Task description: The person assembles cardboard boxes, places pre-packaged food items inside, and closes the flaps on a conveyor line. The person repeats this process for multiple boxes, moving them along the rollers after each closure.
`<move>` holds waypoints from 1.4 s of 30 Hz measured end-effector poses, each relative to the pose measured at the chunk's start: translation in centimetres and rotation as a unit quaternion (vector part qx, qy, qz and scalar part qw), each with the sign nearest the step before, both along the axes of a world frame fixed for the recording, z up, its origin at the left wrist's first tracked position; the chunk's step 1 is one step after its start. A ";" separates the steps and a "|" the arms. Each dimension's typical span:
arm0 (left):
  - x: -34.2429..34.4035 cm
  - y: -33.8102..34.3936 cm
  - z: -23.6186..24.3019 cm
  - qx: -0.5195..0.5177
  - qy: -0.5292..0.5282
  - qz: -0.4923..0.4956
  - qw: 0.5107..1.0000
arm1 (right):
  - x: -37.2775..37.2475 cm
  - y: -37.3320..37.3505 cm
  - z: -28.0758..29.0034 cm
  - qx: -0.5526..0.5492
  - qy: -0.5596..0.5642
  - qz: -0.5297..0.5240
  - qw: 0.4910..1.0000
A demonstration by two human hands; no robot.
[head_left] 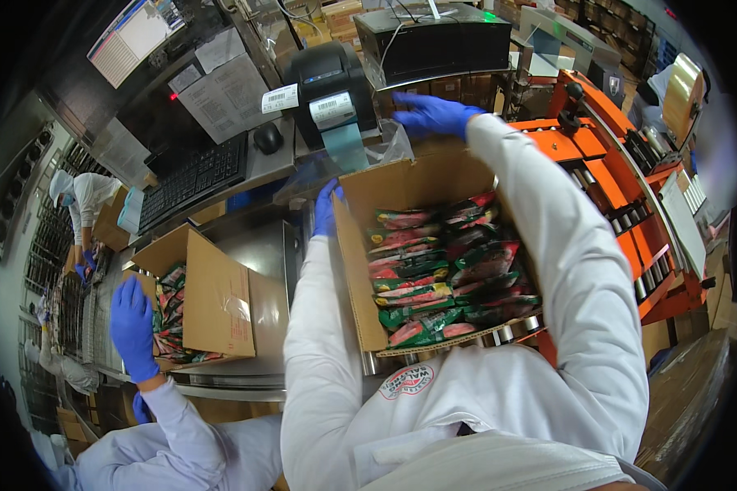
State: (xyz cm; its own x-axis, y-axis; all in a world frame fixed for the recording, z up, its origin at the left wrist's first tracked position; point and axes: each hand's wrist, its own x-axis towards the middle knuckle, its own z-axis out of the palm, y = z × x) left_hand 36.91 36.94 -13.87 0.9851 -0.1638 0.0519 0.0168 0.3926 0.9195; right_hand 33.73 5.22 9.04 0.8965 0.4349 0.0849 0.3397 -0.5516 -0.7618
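In front of me stands an open cardboard box (pixel 354 270) packed with rows of red-and-green plastic packages (pixel 409 270). My left hand (pixel 325 211), in a blue glove, is at the far left corner of this box, its fingers bent over the top edge of the wall. Beyond the far wall, my right hand (pixel 436 115), also gloved in blue, is held up with fingers stretched out and nothing in it. It is close to a black label printer (pixel 327 82), from which a white label (pixel 332 109) sticks out.
At left, a co-worker's blue-gloved hand (pixel 133 327) is beside a second open box (pixel 217 299) of packages. A keyboard (pixel 192 184) and mouse (pixel 268 137) lie on the shelf. An orange roller conveyor machine (pixel 606 184) stands at right. Another person (pixel 90 200) works farther left.
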 end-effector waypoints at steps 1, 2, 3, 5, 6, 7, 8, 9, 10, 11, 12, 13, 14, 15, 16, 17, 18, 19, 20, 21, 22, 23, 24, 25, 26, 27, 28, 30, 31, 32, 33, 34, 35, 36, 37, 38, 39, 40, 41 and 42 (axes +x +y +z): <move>1.0 -0.6 0.1 -0.029 0.007 0.018 0.999 | 0.4 3.1 0.4 0.163 0.044 -0.040 0.985; 1.3 -1.6 0.6 -0.040 0.013 0.062 0.997 | 0.6 5.6 0.9 0.217 0.110 -0.089 0.966; 1.4 -3.0 1.5 -0.074 -0.019 0.117 0.990 | 1.4 7.9 0.6 0.274 0.170 -0.097 0.942; 2.0 -7.0 4.2 -0.068 -0.067 0.132 0.987 | 2.6 9.9 0.3 0.394 0.188 -0.172 0.883; 1.8 -7.5 5.5 -0.028 -0.080 0.112 0.990 | 3.7 10.7 -0.2 0.431 0.169 -0.200 0.864; 1.7 -6.6 5.9 0.013 -0.094 0.102 0.990 | 4.1 12.3 -0.3 0.465 0.155 -0.219 0.844; 2.3 -5.4 6.0 0.051 -0.097 0.097 0.989 | 4.7 13.4 -0.1 0.461 0.127 -0.255 0.840; 3.4 -3.3 5.1 0.092 -0.097 0.094 0.987 | 5.4 14.6 -0.4 0.443 0.103 -0.261 0.851; 3.5 -3.2 5.0 0.109 -0.100 0.046 0.988 | 6.8 13.9 -1.3 0.423 0.071 -0.286 0.857; 3.5 -1.5 5.3 0.114 -0.110 -0.025 0.987 | 8.2 12.9 -2.3 0.401 0.038 -0.312 0.860; 3.3 0.5 6.1 0.106 -0.123 -0.098 0.982 | 9.6 11.7 -3.8 0.367 0.018 -0.354 0.860; 3.3 6.9 8.6 0.082 -0.151 -0.173 0.970 | 8.8 12.3 -2.9 0.377 0.034 -0.344 0.860; 1.6 14.1 11.3 0.066 -0.169 -0.203 0.962 | 7.1 14.1 -1.8 0.386 0.061 -0.314 0.865; 0.4 20.1 14.6 0.051 -0.188 -0.228 0.954 | 5.7 15.0 -0.6 0.398 0.079 -0.293 0.866; 1.3 18.3 15.1 0.044 -0.193 -0.226 0.954 | 6.8 13.7 -1.2 0.364 0.015 -0.332 0.870; 0.4 19.1 15.1 0.043 -0.191 -0.196 0.961 | 5.0 14.6 -0.3 0.386 0.029 -0.278 0.879; 0.5 18.1 15.6 0.040 -0.194 -0.183 0.963 | 4.9 13.7 -0.3 0.330 -0.063 -0.280 0.899; 0.8 16.3 15.2 0.018 -0.192 -0.123 0.973 | 4.7 13.1 -0.4 0.265 -0.149 -0.281 0.910; 0.7 13.9 14.2 -0.006 -0.187 -0.061 0.980 | 4.4 11.7 -0.4 0.320 -0.118 -0.168 0.925; -2.0 13.7 12.4 -0.013 -0.165 0.025 0.986 | 0.5 12.4 0.8 0.319 -0.106 -0.073 0.939; -3.6 11.7 10.6 -0.031 -0.138 0.075 0.987 | -3.8 11.0 3.2 0.254 -0.045 -0.001 0.966; -5.1 8.5 8.4 -0.041 -0.103 0.102 0.989 | -7.7 8.2 4.6 0.191 0.018 0.063 0.979; -7.1 5.2 6.3 -0.049 -0.065 0.111 0.990 | -10.5 4.9 4.3 0.146 -0.069 0.121 0.979; -10.3 2.9 4.2 -0.052 -0.025 0.104 0.993 | -13.5 1.9 3.8 0.101 -0.150 0.183 0.966; -14.1 2.5 2.7 -0.041 -0.014 0.094 0.995 | -18.3 -0.1 4.4 0.146 0.004 0.177 0.973; -20.4 4.2 2.3 -0.025 -0.022 0.121 0.992 | -21.1 -1.1 5.4 0.049 0.037 0.229 0.972; -21.8 2.5 2.3 0.019 -0.098 0.085 0.991 | -24.9 -4.8 5.0 0.071 0.087 0.176 0.978; -27.0 4.1 1.6 -0.156 0.018 0.030 0.987 | -30.4 -10.8 3.5 0.100 0.141 0.188 0.967; -29.1 5.2 0.3 -0.195 0.035 0.002 0.980 | -32.8 -14.0 1.4 0.117 0.149 0.214 0.958; -31.4 4.0 1.0 -0.183 0.038 -0.017 0.982 | -34.9 -15.9 -2.1 0.206 0.141 0.219 0.943; -33.1 2.6 3.0 -0.174 0.063 -0.053 0.981 | -36.2 -16.6 -4.6 0.220 0.181 0.208 0.936; -34.7 1.3 4.9 -0.166 0.089 -0.089 0.978 | -37.3 -17.0 -6.9 0.231 0.222 0.194 0.927; -35.4 0.3 5.5 -0.144 0.109 -0.134 0.974 | -37.4 -14.5 -8.2 0.178 0.226 0.134 0.948; -36.0 -0.8 6.1 -0.120 0.128 -0.182 0.968 | -37.5 -12.6 -11.3 0.178 0.232 0.119 0.949; -36.2 -1.4 5.8 -0.079 0.116 -0.219 0.965 | -37.0 -11.2 -13.1 0.111 0.209 0.133 0.963; -36.3 -2.1 5.4 -0.040 0.101 -0.260 0.959 | -37.0 -9.9 -15.8 0.118 0.181 0.127 0.968; -36.4 -2.9 5.0 0.000 0.080 -0.300 0.951 | -36.5 -8.9 -17.2 0.134 0.162 0.153 0.966; -36.3 -4.2 5.2 0.038 0.053 -0.342 0.937 | -36.2 -8.3 -18.1 0.130 0.146 0.157 0.968; -36.6 -5.7 5.5 0.064 0.061 -0.351 0.932 | -36.5 -8.1 -18.8 0.140 0.148 0.150 0.968; -36.9 -7.8 6.6 0.091 0.069 -0.359 0.926 | -36.5 -7.9 -19.2 0.151 0.150 0.144 0.967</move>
State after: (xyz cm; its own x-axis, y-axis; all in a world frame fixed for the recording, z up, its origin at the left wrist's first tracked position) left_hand 0.00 29.10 -7.27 0.6135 -0.7734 -0.1594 0.3367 0.0736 0.9387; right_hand -2.81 -2.67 -10.21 0.7462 0.6658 0.0025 0.1858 -0.2046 -0.9610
